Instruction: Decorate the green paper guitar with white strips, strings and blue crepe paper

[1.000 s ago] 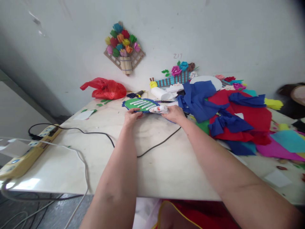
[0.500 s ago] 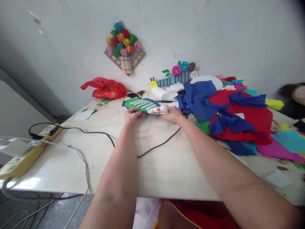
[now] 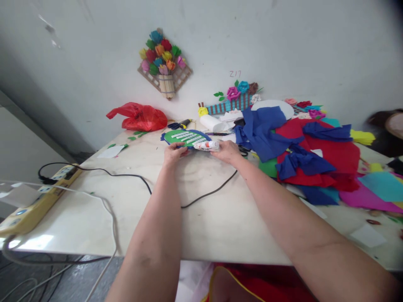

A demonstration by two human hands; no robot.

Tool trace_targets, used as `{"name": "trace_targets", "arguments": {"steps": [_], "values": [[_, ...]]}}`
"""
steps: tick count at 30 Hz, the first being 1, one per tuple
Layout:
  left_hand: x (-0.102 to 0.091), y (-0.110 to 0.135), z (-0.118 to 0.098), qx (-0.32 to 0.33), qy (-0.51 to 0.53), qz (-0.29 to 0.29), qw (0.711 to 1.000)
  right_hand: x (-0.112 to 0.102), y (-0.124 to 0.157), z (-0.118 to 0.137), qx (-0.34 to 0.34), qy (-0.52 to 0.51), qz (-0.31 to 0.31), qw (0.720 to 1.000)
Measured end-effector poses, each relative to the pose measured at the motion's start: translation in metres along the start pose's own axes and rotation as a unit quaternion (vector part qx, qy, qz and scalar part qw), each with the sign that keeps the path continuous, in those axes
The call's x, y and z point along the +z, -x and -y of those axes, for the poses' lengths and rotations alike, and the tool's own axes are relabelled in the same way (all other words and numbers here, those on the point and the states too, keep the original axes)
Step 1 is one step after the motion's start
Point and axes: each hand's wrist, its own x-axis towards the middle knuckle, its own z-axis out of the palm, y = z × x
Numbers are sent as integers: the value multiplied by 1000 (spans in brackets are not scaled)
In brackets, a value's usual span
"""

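A green oval craft piece [image 3: 171,136] with white slanting strips and a ruffled blue paper edge lies near the middle of the table. My left hand [image 3: 175,153] grips its near edge between thumb and fingers. Closed around a white glue gun [image 3: 208,145], my right hand [image 3: 227,152] keeps it over the right end of the piece, its front pointing left. Whether the gun's tip touches the piece I cannot tell. A black cord [image 3: 214,191] runs up to my right hand.
Blue crepe paper [image 3: 262,130] and red paper [image 3: 343,155] are heaped on the right. At the back left sit a red plastic bag [image 3: 143,117] and a yellow-black tool [image 3: 185,123]. A yellow power strip [image 3: 31,212] lies along the left edge. Paper flowers [image 3: 162,52] hang on the wall.
My right hand has shifted slightly left with the glue gun. The left hand and the green piece look unmoved.
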Motion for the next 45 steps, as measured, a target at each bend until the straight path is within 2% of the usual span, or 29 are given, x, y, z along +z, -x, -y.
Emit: {"name": "trace_targets", "arguments": {"steps": [14, 26, 32, 37, 45], "values": [[-3, -3, 5, 17, -10, 2, 1000, 1, 10, 17, -54, 86, 10, 995], [-2, -2, 5, 17, -15, -3, 1000, 4, 13, 15, -119, 111, 39, 986], [0, -3, 7, 44, -49, -15, 998, 4, 14, 15, -113, 113, 48, 986], [2, -4, 8, 54, -78, -35, 995, 6, 14, 13, -121, 102, 27, 987], [3, -9, 12, 43, -116, -67, 990, 8, 9, 8, -72, 62, 18, 995]]}}
